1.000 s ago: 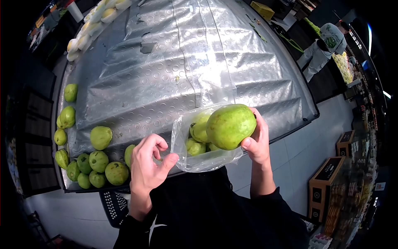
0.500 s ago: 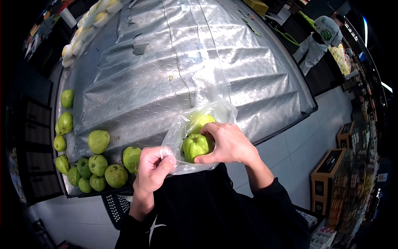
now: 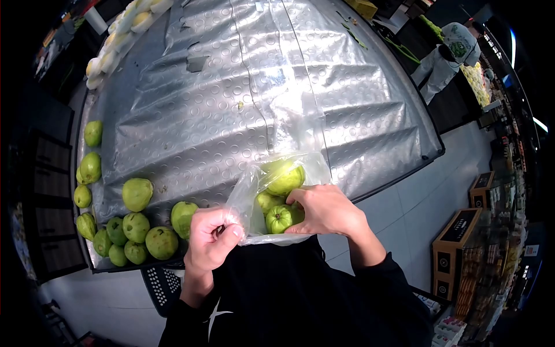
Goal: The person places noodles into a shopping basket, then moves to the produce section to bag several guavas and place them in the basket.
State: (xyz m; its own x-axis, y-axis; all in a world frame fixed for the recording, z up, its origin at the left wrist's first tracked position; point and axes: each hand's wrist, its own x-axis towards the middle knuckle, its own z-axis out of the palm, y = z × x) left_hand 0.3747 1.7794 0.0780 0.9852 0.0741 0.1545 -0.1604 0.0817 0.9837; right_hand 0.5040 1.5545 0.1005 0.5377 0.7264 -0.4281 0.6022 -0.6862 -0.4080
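My left hand (image 3: 209,238) is closed on the left edge of a clear plastic bag (image 3: 244,199), holding its mouth apart. Inside the bag, my right hand (image 3: 330,213) has its thumb and fingers around the side of a green guava (image 3: 279,220). A larger guava (image 3: 285,179) lies beyond it in the bag, with another guava (image 3: 269,202) partly hidden between the two. Just left of my left hand, a loose guava (image 3: 184,218) rests on the silver-covered table (image 3: 191,139).
Several guavas (image 3: 136,228) cluster at the table's near left corner, others along its left edge. Wrapped pale fruit (image 3: 107,61) lines the far left. Cardboard boxes (image 3: 455,243) stand on the floor at right. A person (image 3: 451,52) is at a far-right display.
My right hand has moved slightly down and right with the guava, lower into the bag. More guavas now show inside. My left hand keeps its grip on the bag.
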